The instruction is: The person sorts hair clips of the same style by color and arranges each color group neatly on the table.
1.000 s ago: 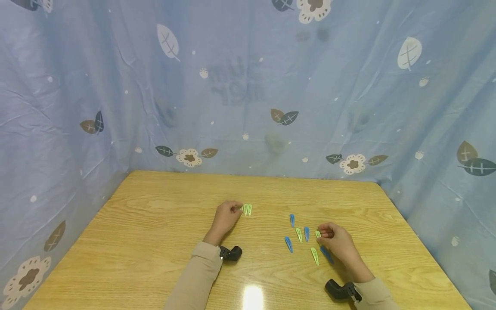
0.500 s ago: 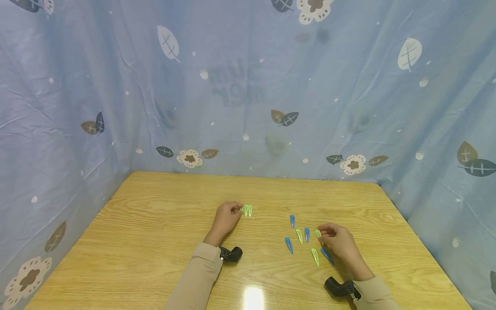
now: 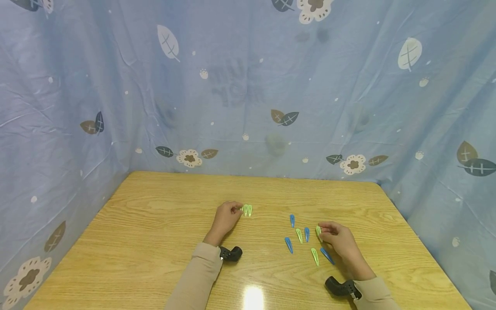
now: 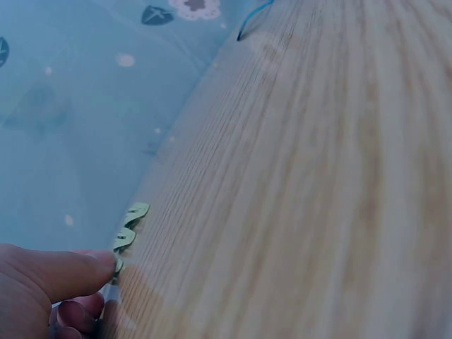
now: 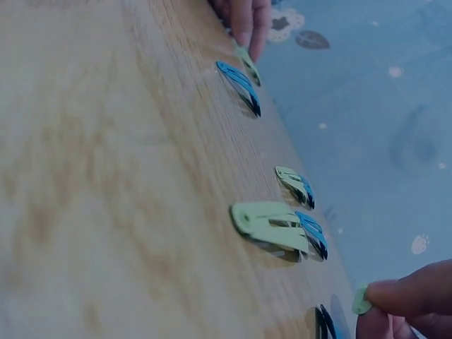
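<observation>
My left hand [image 3: 226, 218] pinches the leftmost of three green snap hair clips at the middle of the table. Two other green clips [image 3: 248, 210] lie side by side just to its right. In the left wrist view, my thumb covers part of the pinched green hair clip [image 4: 118, 268]. My right hand [image 3: 341, 242] holds another green hair clip [image 3: 318, 231] between thumb and fingertips; the right wrist view shows only the end of this clip [image 5: 361, 300]. A blue hair clip [image 3: 327, 255] lies just below that hand.
More clips lie loosely between the hands: a blue clip [image 3: 292, 221] at the back, another blue clip [image 3: 307, 234], a green clip [image 3: 299, 235], a blue clip [image 3: 288, 245] and a green clip [image 3: 315, 256] nearer the front. Patterned blue curtain [image 3: 248, 86] surrounds the wooden table [image 3: 155, 258].
My right fingers have closed on the green hair clip and shifted it slightly; more of it shows. The left hand stays in place at its row of green clips.
</observation>
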`<state>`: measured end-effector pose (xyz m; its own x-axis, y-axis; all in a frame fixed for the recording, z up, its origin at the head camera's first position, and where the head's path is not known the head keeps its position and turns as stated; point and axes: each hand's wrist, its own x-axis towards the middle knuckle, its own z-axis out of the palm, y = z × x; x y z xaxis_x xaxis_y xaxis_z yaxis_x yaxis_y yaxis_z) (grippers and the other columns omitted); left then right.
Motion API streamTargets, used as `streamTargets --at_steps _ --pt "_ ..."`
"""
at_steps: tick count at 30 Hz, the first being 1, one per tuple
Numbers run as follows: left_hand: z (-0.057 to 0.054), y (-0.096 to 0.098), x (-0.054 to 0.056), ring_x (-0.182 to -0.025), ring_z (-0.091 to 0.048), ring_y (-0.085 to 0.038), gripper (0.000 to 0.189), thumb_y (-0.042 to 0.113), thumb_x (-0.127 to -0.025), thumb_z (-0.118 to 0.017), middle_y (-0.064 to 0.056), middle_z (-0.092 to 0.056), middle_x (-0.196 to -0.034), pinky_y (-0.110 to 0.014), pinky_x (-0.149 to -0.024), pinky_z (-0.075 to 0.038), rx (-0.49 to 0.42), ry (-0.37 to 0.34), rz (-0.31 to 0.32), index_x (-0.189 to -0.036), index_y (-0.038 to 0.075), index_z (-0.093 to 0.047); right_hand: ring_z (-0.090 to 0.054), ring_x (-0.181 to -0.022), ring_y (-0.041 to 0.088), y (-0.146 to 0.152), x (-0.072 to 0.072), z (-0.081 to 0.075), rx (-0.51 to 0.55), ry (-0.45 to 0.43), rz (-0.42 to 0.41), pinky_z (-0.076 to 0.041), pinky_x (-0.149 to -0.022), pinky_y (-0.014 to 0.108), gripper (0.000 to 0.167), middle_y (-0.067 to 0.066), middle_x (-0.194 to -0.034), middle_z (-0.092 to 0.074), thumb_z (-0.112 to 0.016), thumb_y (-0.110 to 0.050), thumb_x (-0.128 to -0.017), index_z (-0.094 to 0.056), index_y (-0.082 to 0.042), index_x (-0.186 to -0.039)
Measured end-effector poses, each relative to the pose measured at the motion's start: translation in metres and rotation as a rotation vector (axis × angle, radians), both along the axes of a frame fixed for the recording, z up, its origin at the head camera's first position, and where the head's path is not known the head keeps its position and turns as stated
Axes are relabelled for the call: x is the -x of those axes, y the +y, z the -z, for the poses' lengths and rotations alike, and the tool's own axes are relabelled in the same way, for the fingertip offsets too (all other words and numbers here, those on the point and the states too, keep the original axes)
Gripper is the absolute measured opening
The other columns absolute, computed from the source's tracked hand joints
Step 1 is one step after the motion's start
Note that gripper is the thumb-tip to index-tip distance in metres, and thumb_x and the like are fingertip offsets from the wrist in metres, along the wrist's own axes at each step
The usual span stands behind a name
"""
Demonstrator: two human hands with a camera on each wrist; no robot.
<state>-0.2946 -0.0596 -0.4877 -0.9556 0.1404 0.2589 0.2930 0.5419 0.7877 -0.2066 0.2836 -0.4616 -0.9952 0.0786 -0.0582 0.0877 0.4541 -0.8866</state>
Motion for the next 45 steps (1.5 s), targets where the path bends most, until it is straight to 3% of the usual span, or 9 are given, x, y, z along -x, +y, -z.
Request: streamTargets --at_steps 18,28,36,45 --pt "-0.002 0.001 0.0 -0.07 -0.048 -0.014 0.02 0.007 -0.088 -0.067 -0.003 -0.057 -0.081 -0.028 -0.062 -0.043 -0.01 -0.004 0.006 -0.107 0.001 -0.071 -0.056 -0.096 0.017 -0.006 0.001 -0.009 0.087 0.041 -0.066 -0.05 -0.078 0.022 0.039 0.017 -0.113 -0.056 -0.064 -0.01 -0.091 -0.054 0.005 -0.126" --pt "-0.001 0.003 0.001 -0.07 -0.048 -0.014 0.021 0.007 -0.088 -0.068 -0.003 -0.057 -0.081 -0.027 -0.061 -0.043 -0.007 -0.01 0.005 -0.108 0.001 -0.071 -0.056 -0.093 0.019 -0.024 0.004 -0.013 0.225 0.02 -0.087 -0.05 -0.077 0.024 0.037 0.016 -0.108 -0.054 -0.064 -0.003 -0.089 -0.052 0.008 -0.123" --pt "0.0 0.002 -0.001 -0.069 -0.047 -0.015 0.02 0.007 -0.088 -0.067 -0.004 -0.056 -0.081 -0.028 -0.061 -0.043 -0.01 -0.015 0.003 -0.108 0.002 -0.071 -0.056 -0.093 0.018 -0.05 0.009 -0.019 0.213 0.043 -0.118 -0.049 -0.079 0.023 0.034 0.016 -0.107 -0.056 -0.063 -0.001 -0.089 -0.054 0.008 -0.121" --pt "-0.002 0.001 -0.001 -0.07 -0.047 -0.015 0.021 0.007 -0.089 -0.067 -0.004 -0.057 -0.081 -0.029 -0.062 -0.043 -0.007 -0.018 0.001 -0.108 0.002 -0.071 -0.056 -0.091 0.019 -0.088 0.02 -0.029 0.275 0.058 -0.136 -0.048 -0.076 0.021 0.034 0.016 -0.106 -0.057 -0.063 0.003 -0.088 -0.055 0.009 -0.121"
